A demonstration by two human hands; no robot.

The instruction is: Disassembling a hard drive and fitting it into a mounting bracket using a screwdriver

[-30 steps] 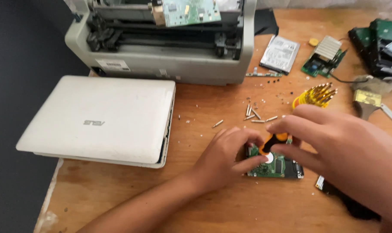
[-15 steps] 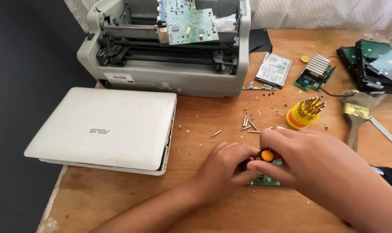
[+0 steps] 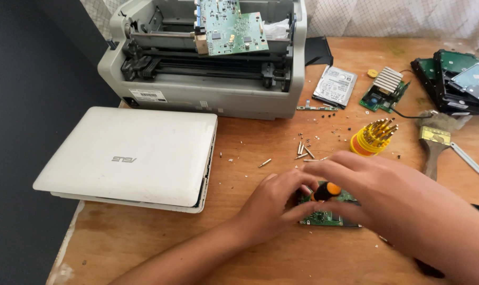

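While both of your hands crowd over the small green circuit board [image 3: 328,217] lying flat on the wooden table [image 3: 250,253], just in front of the round yellow holder of screwdriver bits [image 3: 374,138], the board sits directly under your fingers, its long side running left to right across the table. Your left hand [image 3: 273,208] rests at the board's left end, fingers curled down onto its edge so that it seems to pin it. Your right hand [image 3: 387,192] comes in from the right and closes around the black-and-orange screwdriver [image 3: 324,191], whose orange cap shows between the two hands; the shaft and tip are hidden, so you cannot tell where it meets the board. The hands nearly touch above the board's left half. Loose metal bits [image 3: 304,150] lie scattered just left of the yellow holder, and the closed white laptop [image 3: 128,155] lies well to its left.
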